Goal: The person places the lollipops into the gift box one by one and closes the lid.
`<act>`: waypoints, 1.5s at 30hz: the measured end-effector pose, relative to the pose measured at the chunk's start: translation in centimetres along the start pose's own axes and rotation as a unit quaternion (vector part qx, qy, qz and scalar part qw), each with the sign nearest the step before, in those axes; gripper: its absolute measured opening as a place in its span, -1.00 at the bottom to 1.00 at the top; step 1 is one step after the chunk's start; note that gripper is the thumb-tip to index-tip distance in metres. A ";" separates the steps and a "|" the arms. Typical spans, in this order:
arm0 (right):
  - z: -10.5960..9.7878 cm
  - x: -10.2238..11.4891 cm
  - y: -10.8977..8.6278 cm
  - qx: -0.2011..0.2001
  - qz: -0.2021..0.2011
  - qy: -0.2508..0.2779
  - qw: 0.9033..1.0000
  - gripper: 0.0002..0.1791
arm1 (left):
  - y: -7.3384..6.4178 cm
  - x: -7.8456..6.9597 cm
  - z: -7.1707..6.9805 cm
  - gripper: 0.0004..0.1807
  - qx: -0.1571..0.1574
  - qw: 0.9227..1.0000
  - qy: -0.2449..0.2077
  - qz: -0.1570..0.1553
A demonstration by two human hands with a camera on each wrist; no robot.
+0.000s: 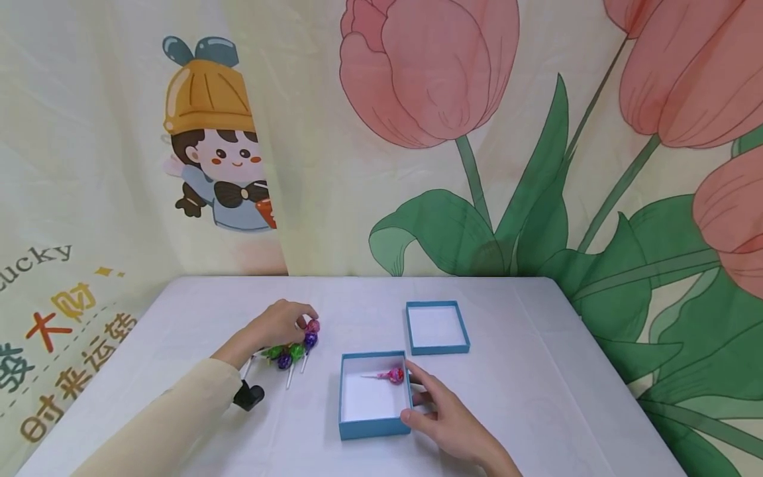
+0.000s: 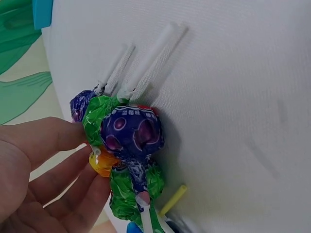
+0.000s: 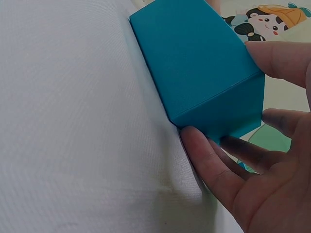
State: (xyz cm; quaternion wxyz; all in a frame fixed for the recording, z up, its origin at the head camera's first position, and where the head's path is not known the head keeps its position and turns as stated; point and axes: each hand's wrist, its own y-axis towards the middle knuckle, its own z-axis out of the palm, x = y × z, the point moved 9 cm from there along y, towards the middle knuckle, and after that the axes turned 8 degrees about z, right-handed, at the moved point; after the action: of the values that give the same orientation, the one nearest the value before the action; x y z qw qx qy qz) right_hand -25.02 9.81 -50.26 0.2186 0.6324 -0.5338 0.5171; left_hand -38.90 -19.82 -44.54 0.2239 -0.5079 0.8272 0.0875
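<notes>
Nearest us, a pale sleeve (image 1: 179,411) comes in at lower left, with a small black piece (image 1: 248,396) under the wrist. At lower right, the right hand (image 1: 447,417) holds the near right corner of a blue box (image 1: 375,428): thumb at the corner, other fingers against the right wall. We see white inside the box and one pink-red lollipop (image 1: 396,375) lying there, head near the right wall, stick pointing left. The box sits on the white surface (image 1: 524,397).

Left of the box we have a loose lollipop pile (image 1: 285,361): purple and green wrappers, an orange wrapper (image 2: 101,164) and a yellow stick (image 2: 174,200) in the left wrist view. The left hand (image 1: 280,326) is at the pile's far end, by a pink lollipop (image 1: 313,325). Its thumb meets the wrappers and its fingers bend beside them; we cannot tell if they grip one.

Beyond the box, slightly right, lies a shallow blue tray (image 1: 441,349), white inside. Behind the surface hangs a cream backdrop (image 1: 322,199) with pink tulips (image 1: 429,73) and a cartoon figure (image 1: 223,152).
</notes>
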 end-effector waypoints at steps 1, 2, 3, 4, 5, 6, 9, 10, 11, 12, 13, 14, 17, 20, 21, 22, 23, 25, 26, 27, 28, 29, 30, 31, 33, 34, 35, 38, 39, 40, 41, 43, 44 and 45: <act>0.0 0.0 0.0 0.000 0.000 0.000 1.000 -0.08 | 0.0 0.0 0.0 -0.55 0.000 1.000 0.001 0.000; 0.0 0.0 0.0 0.000 0.000 0.000 1.000 -0.08 | 0.1 0.0 0.0 -0.55 0.000 1.000 0.004 0.001; 0.0 0.0 0.0 0.000 0.000 0.000 1.000 -0.08 | 0.1 0.0 0.0 -0.56 -0.001 1.000 0.004 -0.001; 0.0 0.0 0.0 0.000 0.000 0.000 1.000 -0.08 | 0.2 0.0 0.0 -0.56 -0.001 1.000 0.005 -0.003; -0.1 0.0 0.0 0.000 -0.001 -0.001 1.000 -0.08 | 0.2 0.0 0.0 -0.57 -0.002 1.000 0.005 -0.004; -0.1 0.0 0.0 -0.001 -0.002 -0.001 1.000 -0.08 | 0.3 0.0 0.0 -0.58 -0.002 1.000 0.007 -0.005; -0.1 0.0 -0.1 -0.002 -0.002 -0.001 1.000 -0.09 | 0.5 0.1 0.1 -0.61 -0.005 1.000 0.013 -0.009; -0.1 0.0 -0.1 -0.002 -0.003 -0.001 1.000 -0.09 | 0.6 0.1 0.0 -0.62 -0.008 1.000 0.015 -0.008; -0.1 0.0 -0.1 -0.002 -0.004 -0.001 1.000 -0.10 | 0.6 0.2 0.0 -0.63 -0.010 1.000 0.018 -0.006; -0.1 0.1 -0.1 -0.001 -0.005 0.000 1.000 -0.10 | 0.6 0.2 0.0 -0.64 -0.014 1.000 0.023 -0.005; -0.1 0.1 -0.1 0.000 -0.006 0.000 1.000 -0.10 | 0.7 0.2 -0.1 -0.64 -0.016 1.000 0.025 -0.005; -0.1 0.2 0.0 0.001 -0.008 0.000 1.000 -0.11 | 0.7 0.2 -0.1 -0.65 -0.018 0.999 0.027 -0.005; -0.1 0.3 0.1 0.003 -0.011 0.001 1.000 -0.11 | 0.6 0.1 -0.1 -0.66 -0.021 0.999 0.025 -0.008; 0.0 0.3 0.0 0.005 -0.011 0.002 1.000 -0.11 | 0.6 -0.1 -0.1 -0.65 -0.025 1.000 0.015 -0.008; 0.0 0.3 0.0 0.005 -0.011 0.001 1.000 -0.11 | 0.6 -0.2 -0.2 -0.65 -0.028 1.000 0.012 -0.008; 0.0 0.3 0.0 0.005 -0.010 0.002 1.000 -0.10 | 0.6 -0.3 -0.3 -0.65 -0.031 0.999 0.010 -0.006; 0.0 0.3 0.0 0.005 -0.010 0.002 1.000 -0.10 | 0.7 -0.4 -0.4 -0.65 -0.034 0.999 0.008 -0.006; 0.0 0.2 0.0 0.005 -0.009 0.002 1.000 -0.10 | 0.7 -0.6 -0.6 -0.65 -0.040 0.999 0.007 -0.005; 0.0 0.2 -0.1 0.005 -0.009 0.002 1.000 -0.10 | 0.7 -0.7 -0.8 -0.65 -0.043 0.999 0.009 -0.001; 0.0 0.3 -0.1 0.005 -0.010 0.002 1.000 -0.10 | 0.7 -0.9 -0.9 -0.65 -0.045 0.999 0.009 0.001; 0.0 0.3 -0.1 0.005 -0.010 0.002 1.000 -0.10 | 0.7 -1.1 -1.0 -0.66 -0.047 0.999 0.010 0.005; 0.0 0.3 -0.1 0.005 -0.010 0.002 1.000 -0.10 | 0.6 -1.2 -1.1 -0.66 -0.049 0.999 0.010 0.006; -0.1 0.3 -0.1 0.004 -0.010 0.002 1.000 -0.10 | 0.6 -1.4 -1.2 -0.65 -0.049 0.999 0.010 0.012; -0.1 0.3 -0.1 0.004 -0.009 0.001 1.000 -0.10 | 0.6 -1.6 -1.3 -0.65 -0.049 0.999 0.010 0.017; -0.1 0.3 -0.1 0.003 -0.008 0.000 1.000 -0.10 | 0.6 -2.2 -1.4 -0.65 -0.048 0.998 0.010 0.029; -0.1 0.3 0.0 0.003 -0.007 0.000 1.000 -0.10 | 0.6 -2.5 -1.5 -0.65 -0.048 0.998 0.010 0.035; -0.1 0.3 0.0 0.003 -0.006 0.000 1.000 -0.10 | 0.6 -2.7 -1.5 -0.65 -0.049 0.998 0.010 0.039; -0.1 0.2 0.0 0.004 -0.004 0.001 1.000 -0.10 | 0.5 -3.8 -1.7 -0.65 -0.053 0.997 0.015 0.061; -0.1 0.2 -0.1 0.003 -0.003 0.000 1.000 -0.10 | 0.5 -4.3 -1.7 -0.66 -0.054 0.996 0.018 0.067; -0.1 0.1 -0.1 0.003 -0.003 0.000 1.000 -0.10 | 0.5 -4.6 -1.7 -0.66 -0.056 0.996 0.018 0.069; -0.1 0.1 -0.1 0.002 -0.002 -0.001 1.000 -0.10 | 0.5 -4.9 -1.7 -0.65 -0.057 0.995 0.020 0.074; -0.2 0.1 -0.1 0.000 -0.002 -0.003 1.000 -0.11 | 0.5 -5.7 -1.7 -0.66 -0.059 0.994 0.021 0.089; -0.2 0.1 -0.1 -0.001 -0.002 -0.004 1.000 -0.11 | 0.5 -6.0 -1.7 -0.65 -0.059 0.994 0.020 0.091; -0.2 0.1 -0.1 -0.002 -0.003 -0.005 1.000 -0.11 | 0.5 -6.3 -1.6 -0.65 -0.060 0.993 0.021 0.095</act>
State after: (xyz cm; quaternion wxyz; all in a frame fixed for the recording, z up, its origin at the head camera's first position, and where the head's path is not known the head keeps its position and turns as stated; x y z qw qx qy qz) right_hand -24.98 9.99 -50.07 0.2185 0.6360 -0.5340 0.5124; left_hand -37.36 -15.16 -40.22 0.1667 -0.4412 0.8694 0.1472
